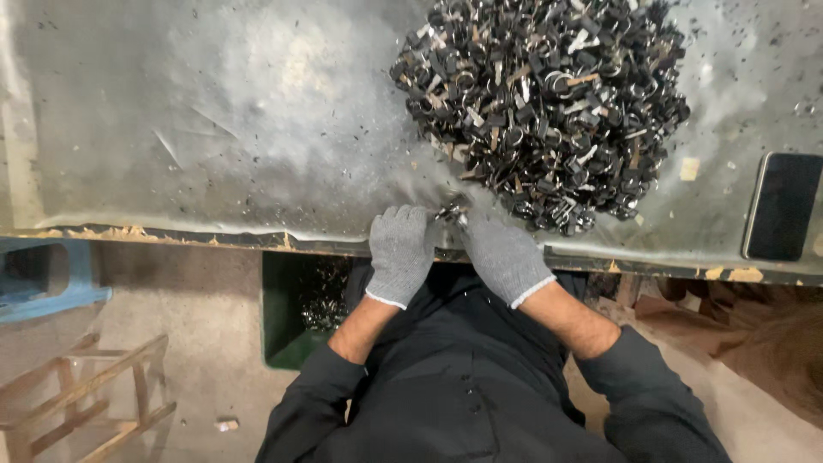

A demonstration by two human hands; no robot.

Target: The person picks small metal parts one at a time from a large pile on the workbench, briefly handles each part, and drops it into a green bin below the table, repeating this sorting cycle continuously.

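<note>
Both my hands wear grey knit gloves and meet at the near edge of a plastic-covered table [214, 137]. My left hand [400, 253] and my right hand [504, 255] pinch one small dark metal piece [449, 210] between their fingertips. Just beyond them lies a big heap of small dark metal rings and clips [544, 107], its near edge almost touching my right hand's fingers.
A dark phone [782, 206] lies face up at the table's right edge. Under the table stands a green bin [287, 321] with metal pieces in it. A wooden frame [86, 394] and a blue crate [47, 279] sit on the floor at left.
</note>
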